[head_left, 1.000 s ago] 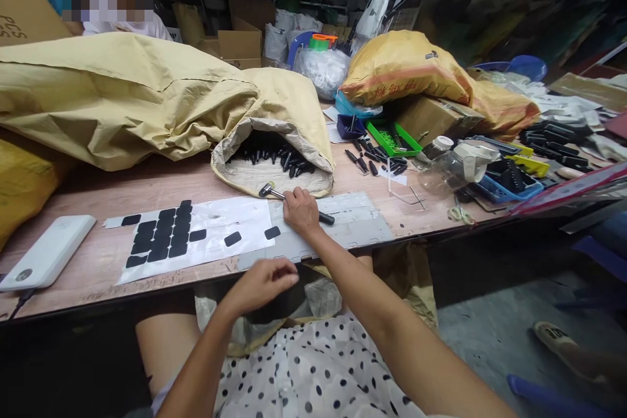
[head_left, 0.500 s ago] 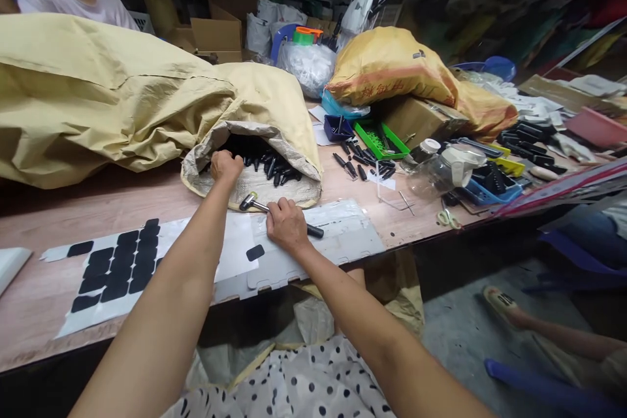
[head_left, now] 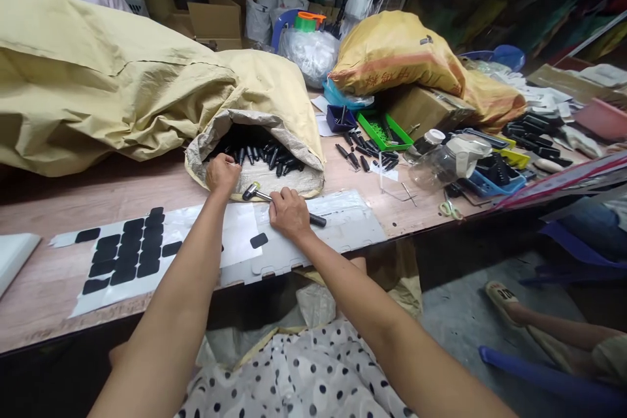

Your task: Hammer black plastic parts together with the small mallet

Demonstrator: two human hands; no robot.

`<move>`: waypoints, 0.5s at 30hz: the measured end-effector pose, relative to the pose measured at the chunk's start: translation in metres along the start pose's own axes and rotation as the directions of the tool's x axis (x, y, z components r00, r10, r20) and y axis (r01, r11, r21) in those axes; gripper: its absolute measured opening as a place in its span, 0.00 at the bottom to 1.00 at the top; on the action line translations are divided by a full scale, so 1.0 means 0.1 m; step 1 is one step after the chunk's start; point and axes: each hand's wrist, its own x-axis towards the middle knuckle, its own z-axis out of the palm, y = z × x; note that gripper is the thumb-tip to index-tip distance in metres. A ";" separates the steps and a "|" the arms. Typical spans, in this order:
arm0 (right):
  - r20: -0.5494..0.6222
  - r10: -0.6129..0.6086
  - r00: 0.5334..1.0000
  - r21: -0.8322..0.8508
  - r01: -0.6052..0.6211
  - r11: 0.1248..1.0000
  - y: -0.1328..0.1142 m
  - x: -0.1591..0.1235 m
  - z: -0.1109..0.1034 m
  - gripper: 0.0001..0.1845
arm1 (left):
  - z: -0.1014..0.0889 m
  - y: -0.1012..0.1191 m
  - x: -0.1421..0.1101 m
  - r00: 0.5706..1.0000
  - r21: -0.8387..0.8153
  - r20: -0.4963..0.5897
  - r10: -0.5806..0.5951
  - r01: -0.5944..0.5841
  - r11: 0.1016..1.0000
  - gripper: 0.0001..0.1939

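The beige sack (head_left: pixel 281 88) lies on the table with its mouth towards me, and several black pointed parts (head_left: pixel 272 155) show inside. My left hand (head_left: pixel 223 174) is closed at the left side of the mouth, over the pale inner lining; what its fingers hold is hidden. Under my right hand (head_left: pixel 290 212) lies a small hammer (head_left: pixel 317 219) with a metal head, a yellow face and a black handle. The fingers of that hand are wrapped round the handle, and the head points left. Below is a grey-white board (head_left: pixel 353 225).
A sheet with black rounded pads (head_left: pixel 125 249) lies at left. To the right are a green tray (head_left: pixel 385 130), loose black parts (head_left: pixel 353 160), a clear jar (head_left: pixel 438 173), scissors (head_left: pixel 450 210) and a blue basket (head_left: pixel 497 183). A yellow sack (head_left: pixel 396 52) rests on a carton (head_left: pixel 424 114). A person sits behind.
My left hand has drawn back a little towards me from inside the sack mouth, still closed. My right hand stays on the hammer. The camera has tilted down slightly.
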 end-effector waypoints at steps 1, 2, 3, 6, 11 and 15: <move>-0.001 0.000 1.000 -0.002 0.000 1.000 0.00 0.00 0.00 0.12 | -0.01 -0.01 -0.02 1.000 0.000 -0.001 0.008 -0.008 1.000 0.12; -0.001 0.002 1.000 -0.004 -0.002 1.000 0.00 0.00 0.00 0.12 | -0.01 0.00 -0.03 1.000 0.003 0.002 0.016 -0.016 1.000 0.13; 0.000 0.003 1.000 -0.005 -0.003 1.000 0.00 0.00 0.00 0.12 | -0.01 0.02 -0.03 1.000 0.008 0.007 0.026 -0.026 1.000 0.13; 0.006 0.008 1.000 -0.004 -0.008 1.000 0.00 0.00 0.00 0.12 | 0.03 0.09 0.01 0.998 0.036 0.029 0.048 -0.049 0.998 0.13; 0.013 0.011 1.000 -0.006 -0.011 1.000 -0.01 0.01 -0.01 0.13 | 0.12 0.21 0.10 0.996 0.075 0.085 0.028 -0.035 0.997 0.09; 0.011 0.012 1.000 -0.006 -0.012 1.000 -0.01 0.01 0.00 0.12 | 0.12 0.24 0.10 0.996 0.028 0.085 -0.023 0.021 0.999 0.07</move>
